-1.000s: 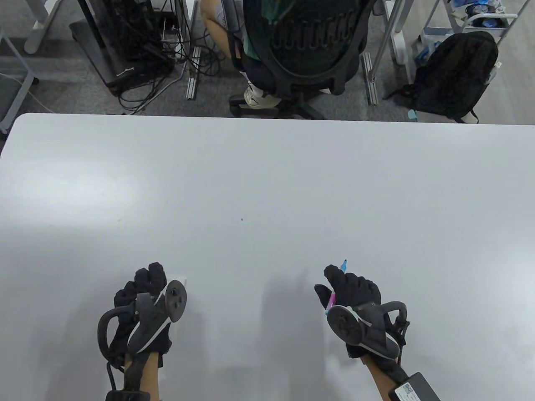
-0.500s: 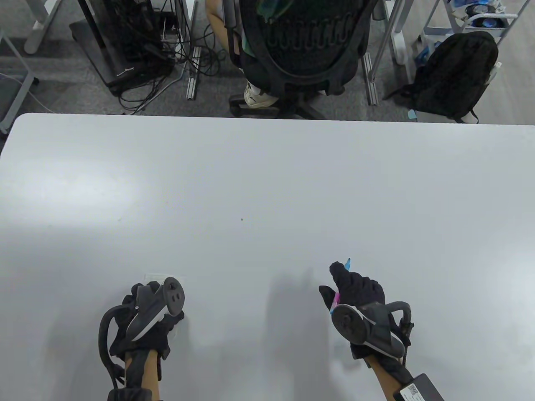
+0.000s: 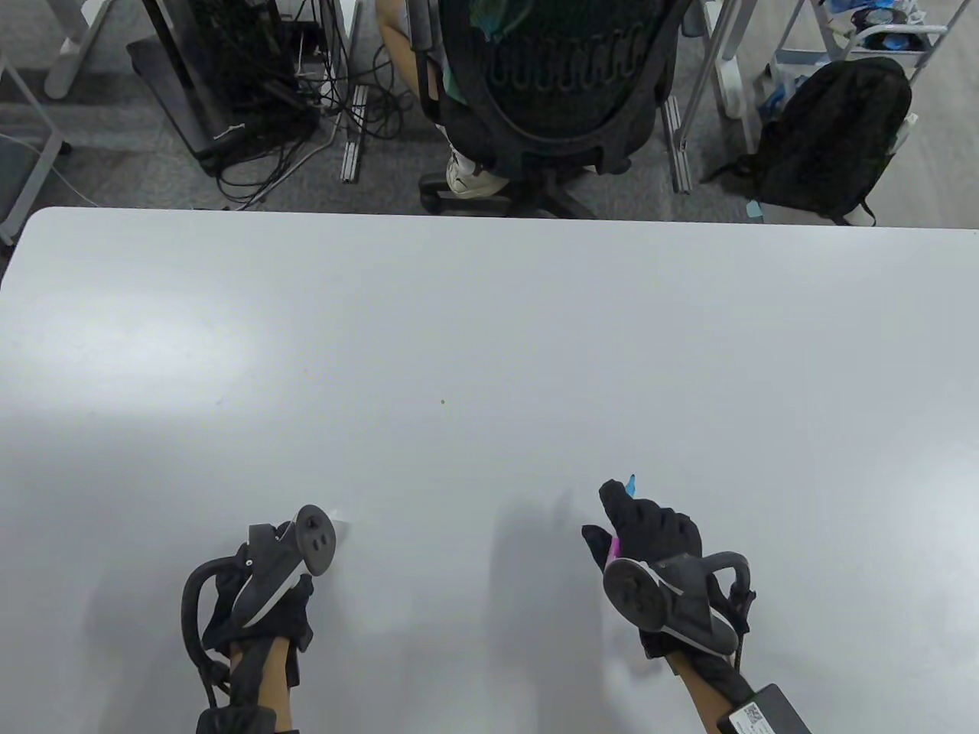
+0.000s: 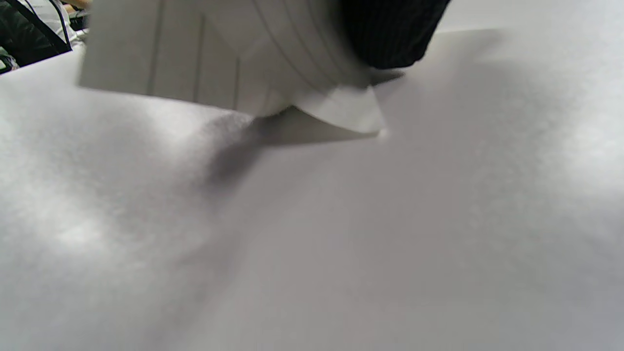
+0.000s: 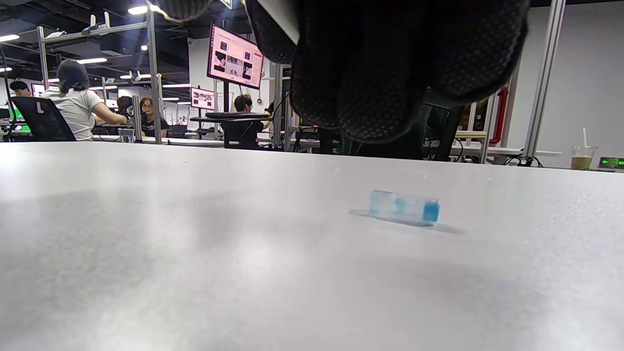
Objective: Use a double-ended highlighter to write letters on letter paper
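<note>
My left hand (image 3: 260,585) is near the table's front edge, its fingers tucked under the tracker. It holds a small sheet of lined letter paper (image 4: 219,53), bent and lifted, with one corner touching the table. A black gloved fingertip (image 4: 390,34) lies on the sheet. In the table view only a white corner of the paper (image 3: 342,527) shows beside the tracker. My right hand (image 3: 646,531) grips the double-ended highlighter (image 3: 613,547): pink shows at the thumb and a blue tip (image 3: 632,483) pokes past the forefinger. A translucent blue cap (image 5: 404,207) lies on the table ahead of the right fingers (image 5: 380,78).
The grey table (image 3: 489,344) stretches far ahead of both hands. Beyond its far edge a person sits in a black office chair (image 3: 551,76), with a black backpack (image 3: 834,138) on the floor at the right and cables at the left.
My left hand has drawn back toward the front edge and its fingers have curled in under the tracker, taking the paper along. My right hand has barely shifted.
</note>
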`<state>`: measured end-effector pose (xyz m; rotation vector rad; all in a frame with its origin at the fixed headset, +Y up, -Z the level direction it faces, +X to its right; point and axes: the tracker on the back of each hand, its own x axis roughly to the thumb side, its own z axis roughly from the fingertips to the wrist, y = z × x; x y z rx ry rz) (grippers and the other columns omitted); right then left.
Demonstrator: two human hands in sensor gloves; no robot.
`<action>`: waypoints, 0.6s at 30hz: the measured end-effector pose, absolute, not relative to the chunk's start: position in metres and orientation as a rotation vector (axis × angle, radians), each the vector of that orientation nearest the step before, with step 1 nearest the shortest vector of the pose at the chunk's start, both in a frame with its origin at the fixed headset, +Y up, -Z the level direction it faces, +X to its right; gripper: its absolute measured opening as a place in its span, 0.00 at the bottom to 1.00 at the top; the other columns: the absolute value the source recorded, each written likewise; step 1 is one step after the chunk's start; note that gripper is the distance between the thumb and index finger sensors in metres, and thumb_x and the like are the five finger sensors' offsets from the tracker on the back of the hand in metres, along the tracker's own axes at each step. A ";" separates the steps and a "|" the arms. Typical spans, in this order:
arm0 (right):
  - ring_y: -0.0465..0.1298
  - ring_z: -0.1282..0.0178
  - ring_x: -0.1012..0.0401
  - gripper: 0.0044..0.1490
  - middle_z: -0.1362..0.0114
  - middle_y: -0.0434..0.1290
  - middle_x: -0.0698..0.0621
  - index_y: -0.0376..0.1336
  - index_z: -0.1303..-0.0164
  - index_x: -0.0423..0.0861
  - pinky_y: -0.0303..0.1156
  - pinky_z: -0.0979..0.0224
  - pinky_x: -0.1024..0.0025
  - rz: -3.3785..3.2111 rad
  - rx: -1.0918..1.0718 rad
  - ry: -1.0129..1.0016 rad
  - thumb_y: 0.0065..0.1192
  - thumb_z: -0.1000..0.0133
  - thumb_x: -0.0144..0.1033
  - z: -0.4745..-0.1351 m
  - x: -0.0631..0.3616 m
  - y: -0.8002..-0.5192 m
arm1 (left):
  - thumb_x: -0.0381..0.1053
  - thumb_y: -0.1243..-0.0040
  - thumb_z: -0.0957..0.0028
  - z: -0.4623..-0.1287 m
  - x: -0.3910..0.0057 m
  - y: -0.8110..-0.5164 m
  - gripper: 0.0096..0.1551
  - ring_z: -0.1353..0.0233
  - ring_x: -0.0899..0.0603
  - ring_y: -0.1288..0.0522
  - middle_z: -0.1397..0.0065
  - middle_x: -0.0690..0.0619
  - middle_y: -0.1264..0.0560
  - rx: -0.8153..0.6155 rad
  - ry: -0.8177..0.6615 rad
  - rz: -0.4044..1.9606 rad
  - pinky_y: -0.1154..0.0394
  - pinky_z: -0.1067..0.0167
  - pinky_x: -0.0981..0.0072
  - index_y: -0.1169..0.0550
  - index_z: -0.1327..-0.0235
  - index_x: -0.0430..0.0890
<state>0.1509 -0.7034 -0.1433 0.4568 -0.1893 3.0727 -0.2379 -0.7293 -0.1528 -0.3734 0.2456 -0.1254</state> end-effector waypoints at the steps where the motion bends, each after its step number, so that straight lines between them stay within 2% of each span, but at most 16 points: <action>1: 0.77 0.40 0.40 0.42 0.33 0.73 0.33 0.52 0.18 0.40 0.70 0.35 0.35 3.071 0.458 -0.194 0.37 0.39 0.52 -0.143 0.151 -0.703 | 0.51 0.42 0.37 -0.153 -0.238 -0.727 0.22 0.43 0.49 0.19 0.32 0.46 0.26 -0.350 0.248 -0.135 0.22 0.36 0.49 0.28 0.32 0.49; 6: 0.77 0.41 0.41 0.41 0.33 0.72 0.33 0.54 0.18 0.42 0.71 0.35 0.35 3.064 0.475 -0.233 0.37 0.38 0.51 -0.143 0.147 -0.702 | 0.51 0.42 0.37 -0.151 -0.227 -0.703 0.22 0.43 0.50 0.19 0.32 0.47 0.25 -0.213 0.220 -0.130 0.22 0.36 0.49 0.28 0.32 0.49; 10: 0.78 0.42 0.42 0.40 0.34 0.72 0.32 0.59 0.21 0.42 0.71 0.35 0.36 3.061 0.503 -0.282 0.39 0.38 0.51 -0.142 0.145 -0.702 | 0.52 0.42 0.37 -0.149 -0.203 -0.687 0.22 0.42 0.50 0.19 0.32 0.47 0.25 -0.119 0.141 -0.139 0.22 0.36 0.50 0.28 0.32 0.50; 18: 0.79 0.43 0.43 0.38 0.35 0.73 0.32 0.62 0.23 0.41 0.72 0.36 0.37 3.059 0.525 -0.321 0.40 0.37 0.49 -0.142 0.145 -0.701 | 0.53 0.43 0.37 -0.143 -0.128 -0.675 0.22 0.40 0.50 0.20 0.30 0.49 0.26 0.047 -0.109 -0.134 0.23 0.33 0.49 0.28 0.32 0.52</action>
